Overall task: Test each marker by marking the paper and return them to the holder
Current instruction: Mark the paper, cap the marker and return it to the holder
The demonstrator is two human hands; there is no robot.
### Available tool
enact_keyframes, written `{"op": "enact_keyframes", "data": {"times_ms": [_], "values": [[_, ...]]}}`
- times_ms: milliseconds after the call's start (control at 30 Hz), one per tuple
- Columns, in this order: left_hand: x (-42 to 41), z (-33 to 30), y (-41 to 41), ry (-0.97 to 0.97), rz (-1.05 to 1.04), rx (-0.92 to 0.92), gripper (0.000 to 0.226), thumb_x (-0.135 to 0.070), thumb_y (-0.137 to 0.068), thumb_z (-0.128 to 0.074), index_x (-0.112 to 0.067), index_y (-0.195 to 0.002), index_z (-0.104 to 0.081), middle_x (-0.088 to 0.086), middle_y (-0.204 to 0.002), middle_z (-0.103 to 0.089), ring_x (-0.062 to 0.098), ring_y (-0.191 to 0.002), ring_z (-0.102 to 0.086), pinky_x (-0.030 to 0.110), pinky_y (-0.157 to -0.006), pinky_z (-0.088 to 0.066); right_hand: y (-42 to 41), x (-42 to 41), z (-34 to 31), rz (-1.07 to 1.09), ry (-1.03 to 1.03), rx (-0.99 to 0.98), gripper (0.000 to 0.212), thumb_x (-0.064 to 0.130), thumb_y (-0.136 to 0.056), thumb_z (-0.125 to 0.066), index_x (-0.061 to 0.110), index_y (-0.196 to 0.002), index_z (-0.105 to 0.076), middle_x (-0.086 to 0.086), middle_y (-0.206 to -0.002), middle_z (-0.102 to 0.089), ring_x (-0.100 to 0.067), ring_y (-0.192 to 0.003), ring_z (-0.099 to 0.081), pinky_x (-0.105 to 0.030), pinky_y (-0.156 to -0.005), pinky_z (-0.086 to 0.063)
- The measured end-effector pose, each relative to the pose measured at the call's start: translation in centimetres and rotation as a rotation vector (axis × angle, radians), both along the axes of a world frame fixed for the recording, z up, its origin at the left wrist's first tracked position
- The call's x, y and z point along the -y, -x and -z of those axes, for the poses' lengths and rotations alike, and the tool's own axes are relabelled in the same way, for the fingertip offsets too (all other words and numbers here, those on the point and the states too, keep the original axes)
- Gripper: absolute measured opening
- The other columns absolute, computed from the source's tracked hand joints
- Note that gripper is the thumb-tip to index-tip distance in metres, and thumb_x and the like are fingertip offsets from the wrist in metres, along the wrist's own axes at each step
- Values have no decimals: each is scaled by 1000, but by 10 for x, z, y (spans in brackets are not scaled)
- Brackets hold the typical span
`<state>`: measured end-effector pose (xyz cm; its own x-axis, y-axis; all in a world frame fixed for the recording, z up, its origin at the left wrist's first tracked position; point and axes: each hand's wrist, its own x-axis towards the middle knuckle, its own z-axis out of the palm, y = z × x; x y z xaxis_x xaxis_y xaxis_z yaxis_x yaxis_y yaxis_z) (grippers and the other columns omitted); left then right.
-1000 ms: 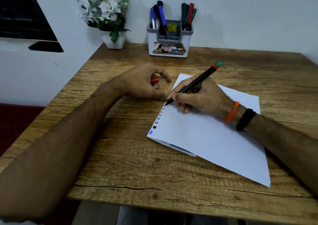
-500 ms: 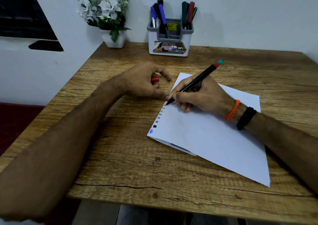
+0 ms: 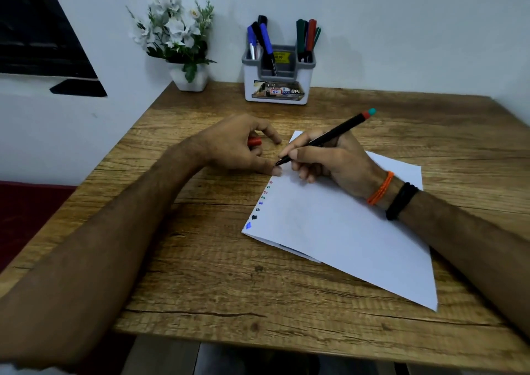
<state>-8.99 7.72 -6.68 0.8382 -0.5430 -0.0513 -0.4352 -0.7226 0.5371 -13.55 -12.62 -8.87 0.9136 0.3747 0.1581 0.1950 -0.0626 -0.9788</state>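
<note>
Wooden table [image 3: 200,260]: right hand [image 3: 329,159] pinching black marker [image 3: 324,138], left hand [image 3: 235,145] around probably red cap [image 3: 254,141].

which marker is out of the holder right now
The black marker with the red and teal end, gripped in the right hand with its tip at the paper. The others stand in the holder.

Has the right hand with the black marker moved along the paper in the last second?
No. The right hand holds the slim black marker with its tip at the same spot on the white paper sheet, just above the column of colour marks.
</note>
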Motion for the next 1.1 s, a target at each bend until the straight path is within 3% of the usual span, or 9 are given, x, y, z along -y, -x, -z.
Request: {"op": "enact_keyframes", "data": {"times_ms": [100,200,267,367,500,733,833,967,1100], "values": [[-2,0,-4,22,-23,14,53,-55,-67,-76,-36,-114,-61,-4,-92,-63,4,-77,-55,25,-68,-43,-4,3,-2,15,-111,-55,19,14,-83,-60,3,-88,-74,-6,-67,-67,-13,-54,-61,-20,-48,-47],[-5,-1,-5,132,-66,-8,34,-35,-84,-70,-29,-116,-60,-6,-90,-65,4,-79,-59,27,-71,-44,-7,8,-9,43,-179,-113,28,21,-81,-54,3,-89,-74,-8,-70,-67,-14,-56,-61,-22,-50,-48],[-4,-1,-3,262,-70,-65,24,-19,-92,-62,-21,-115,-57,-2,-91,-72,8,-86,-67,30,-82,-49,-6,11,-14,64,-182,-112,32,22,-80,-51,2,-93,-72,-9,-72,-68,-14,-56,-61,-22,-51,-48],[-2,-3,0,344,-52,-63,18,-7,-95,-53,-16,-111,-54,-3,-93,-74,-1,-81,-67,23,-75,-46,-3,14,-18,139,-133,-32,16,15,-87,-56,8,-91,-70,-10,-77,-73,-15,-54,-62,-22,-49,-47],[2,-5,3,422,-28,-7,15,-6,-92,-58,-8,-107,-60,-6,-88,-72,3,-77,-66,27,-70,-53,0,14,-22,227,-111,39,11,7,-94,-59,11,-86,-66,-12,-82,-75,-15,-50,-60,-21,-48,-46],[1,-4,-1,459,7,33,18,-9,-91,-60,-12,-107,-67,13,-95,-68,30,-85,-64,38,-72,-59,-4,16,-21,263,-115,61,8,8,-91,-63,11,-87,-70,-11,-80,-74,-14,-48,-57,-23,-48,-45],[1,-4,-2,491,3,32,18,-7,-92,-58,-11,-107,-67,12,-95,-68,28,-85,-65,29,-68,-58,-5,19,-20,272,-112,66,7,8,-91,-64,10,-89,-70,-11,-80,-74,-15,-48,-57,-24,-49,-45],[3,-2,0,536,34,22,17,-6,-91,-60,-11,-105,-68,10,-89,-67,17,-76,-62,27,-66,-55,-6,19,-17,259,-94,84,7,11,-90,-67,10,-94,-72,-13,-85,-75,-15,-50,-58,-26,-52,-45],[6,-3,2,517,53,25,20,-6,-90,-61,-9,-108,-68,-2,-86,-67,6,-70,-61,23,-64,-52,-5,20,-15,167,-135,15,20,20,-93,-61,8,-104,-73,-16,-96,-76,-16,-54,-61,-23,-52,-46]]}}
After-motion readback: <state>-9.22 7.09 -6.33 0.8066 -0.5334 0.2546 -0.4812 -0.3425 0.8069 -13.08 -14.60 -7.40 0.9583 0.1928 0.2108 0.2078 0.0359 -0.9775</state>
